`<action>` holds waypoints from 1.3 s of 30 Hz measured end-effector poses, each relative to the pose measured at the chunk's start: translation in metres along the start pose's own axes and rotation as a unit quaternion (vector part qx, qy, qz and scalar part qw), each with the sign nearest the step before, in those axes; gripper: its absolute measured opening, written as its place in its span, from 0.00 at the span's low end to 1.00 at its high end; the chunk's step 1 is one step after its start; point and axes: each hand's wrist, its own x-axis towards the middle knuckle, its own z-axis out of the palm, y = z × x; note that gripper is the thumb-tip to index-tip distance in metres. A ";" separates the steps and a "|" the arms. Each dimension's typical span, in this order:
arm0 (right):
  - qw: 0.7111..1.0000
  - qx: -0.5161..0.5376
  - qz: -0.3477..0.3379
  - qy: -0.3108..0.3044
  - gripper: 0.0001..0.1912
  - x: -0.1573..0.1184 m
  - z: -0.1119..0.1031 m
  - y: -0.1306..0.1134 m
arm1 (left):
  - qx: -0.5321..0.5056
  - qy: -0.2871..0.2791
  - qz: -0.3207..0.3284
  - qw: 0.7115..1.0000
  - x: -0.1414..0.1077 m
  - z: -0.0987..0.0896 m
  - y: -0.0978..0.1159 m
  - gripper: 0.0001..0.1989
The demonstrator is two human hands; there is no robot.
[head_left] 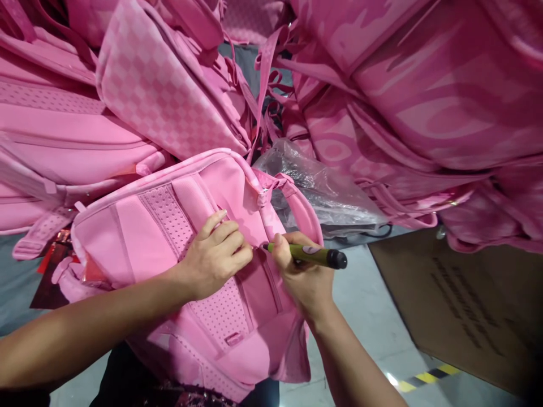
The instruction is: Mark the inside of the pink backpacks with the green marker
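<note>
A pink backpack (224, 186) lies tilted in front of me, its padded back panel with dotted mesh strips facing up. My left hand (218, 257) rests on the middle of that panel, fingers curled in against the fabric; its thumb is hidden. Gripped in my right hand (305, 277) is an olive-green marker pen (311, 254) with a black end. The pen's tip points left and meets the backpack near its right edge, close to the left fingertips. A looped carry handle (303, 203) stands up just beyond the right hand.
Pink backpacks crowd the far side, including a checkered one (161, 85) and a large patterned one (458, 85). Clear plastic wrapping (314, 181) lies between them. A brown cardboard box (458, 305) stands at right, near yellow-black floor tape (426, 377).
</note>
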 end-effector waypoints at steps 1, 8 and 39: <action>1.000 0.001 -0.001 0.001 0.14 0.000 0.000 0.000 | 0.001 0.002 -0.001 1.000 0.000 0.000 0.000 0.08; 1.000 -0.002 0.011 0.014 0.14 -0.005 0.002 0.006 | 0.008 -0.001 0.001 1.000 0.001 -0.001 0.001 0.08; 0.998 -0.058 0.006 -0.009 0.16 -0.001 -0.002 0.007 | 0.008 -0.010 -0.001 1.000 0.002 0.000 0.001 0.07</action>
